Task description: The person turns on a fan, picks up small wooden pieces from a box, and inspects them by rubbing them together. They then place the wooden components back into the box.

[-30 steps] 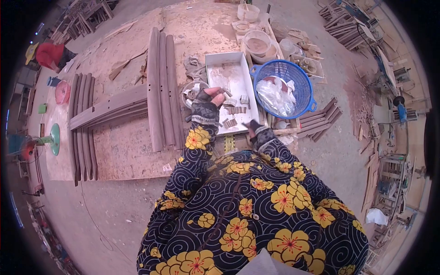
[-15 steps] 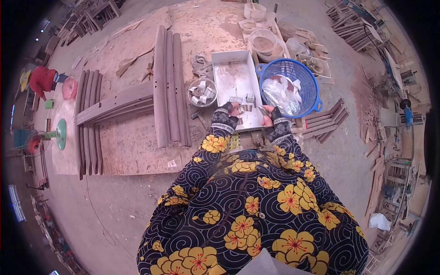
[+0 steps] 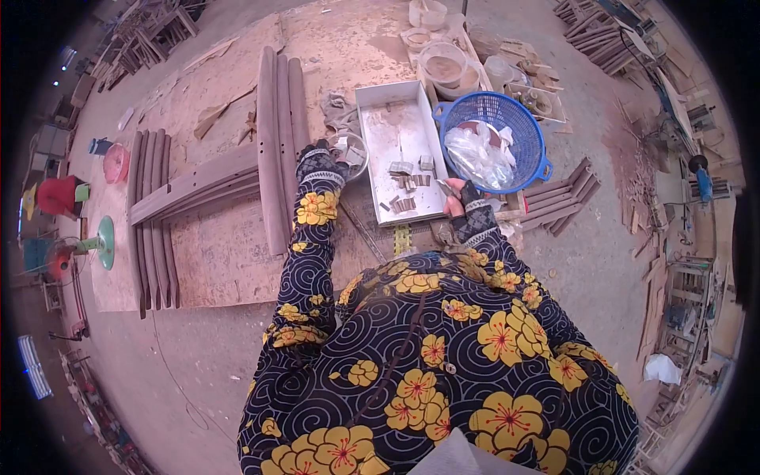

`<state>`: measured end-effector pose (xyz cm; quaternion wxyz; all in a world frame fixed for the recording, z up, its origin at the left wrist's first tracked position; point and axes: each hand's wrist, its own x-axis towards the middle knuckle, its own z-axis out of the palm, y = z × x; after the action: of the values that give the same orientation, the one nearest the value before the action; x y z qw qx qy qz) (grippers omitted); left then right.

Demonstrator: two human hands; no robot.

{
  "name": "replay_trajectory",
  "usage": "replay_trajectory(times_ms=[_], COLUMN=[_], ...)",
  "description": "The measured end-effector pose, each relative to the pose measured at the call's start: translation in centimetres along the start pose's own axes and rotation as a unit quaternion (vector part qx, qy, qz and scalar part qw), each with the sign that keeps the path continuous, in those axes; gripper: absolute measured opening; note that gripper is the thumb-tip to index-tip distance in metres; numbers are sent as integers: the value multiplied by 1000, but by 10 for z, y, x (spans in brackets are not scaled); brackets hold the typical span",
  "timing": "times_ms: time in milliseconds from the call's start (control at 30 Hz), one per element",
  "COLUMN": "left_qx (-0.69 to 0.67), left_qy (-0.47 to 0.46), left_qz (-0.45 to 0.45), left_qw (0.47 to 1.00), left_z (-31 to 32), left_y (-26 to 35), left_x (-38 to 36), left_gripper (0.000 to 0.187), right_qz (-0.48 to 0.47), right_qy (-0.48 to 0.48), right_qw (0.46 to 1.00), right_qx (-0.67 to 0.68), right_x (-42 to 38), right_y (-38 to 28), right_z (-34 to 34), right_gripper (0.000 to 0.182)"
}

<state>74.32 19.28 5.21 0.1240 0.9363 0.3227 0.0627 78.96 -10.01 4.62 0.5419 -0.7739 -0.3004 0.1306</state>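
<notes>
Left hand [image 3: 318,161], in a dark patterned fingerless glove, reaches out to the rim of a small round bowl [image 3: 352,152] of pale scraps, just left of the white tray [image 3: 378,111]; its grip is hidden, cannot tell. Right hand [image 3: 454,198], gloved alike, sits at the tray's near right corner, fingers pinched on a small thin piece [image 3: 443,188]. Small wooden blocks [image 3: 402,204] lie in the tray. Blue basket [image 3: 523,127] just right. Long curved wooden slats [image 3: 277,142] lie left of the bowl.

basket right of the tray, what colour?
Blue, a mesh basket holding clear plastic bags; the head view shows it best.
</notes>
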Motion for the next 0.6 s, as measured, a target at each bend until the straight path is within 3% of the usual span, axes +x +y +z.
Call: replay_trajectory(times_ms=[133, 200, 267, 300, 400, 500, 600], left_qx=[-18, -306, -568, -716, -820, -826, -798], left_qy=[72, 72, 63, -41, -214, -261, -251], left_qz=[33, 18, 1, -38, -12, -10, 21], left_qw=[997, 949, 821, 696, 531, 500, 547], left_z=[6, 9, 12, 14, 27, 17, 11], left_y=[-2, -5, -6, -5, 13, 46, 61], left_x=[-1, 1, 2, 5, -14, -48, -61], left_gripper=[34, 32, 30, 31, 36, 38, 38], right_qz=[19, 38, 63, 51, 14, -21, -73], right_qy=[1, 4, 9, 11, 17, 32, 23], right_qw=[1000, 999, 998, 999, 999, 997, 997], right_qx=[-5, -4, 2, 11, 45, 72, -3], right_x=[0, 0, 0, 1, 10, 22, 33], right_y=[-4, -6, -7, -6, -12, -28, -48], right_z=[-4, -5, -6, -5, 1, 12, 16], right_gripper=[29, 27, 24, 22, 17, 16, 18])
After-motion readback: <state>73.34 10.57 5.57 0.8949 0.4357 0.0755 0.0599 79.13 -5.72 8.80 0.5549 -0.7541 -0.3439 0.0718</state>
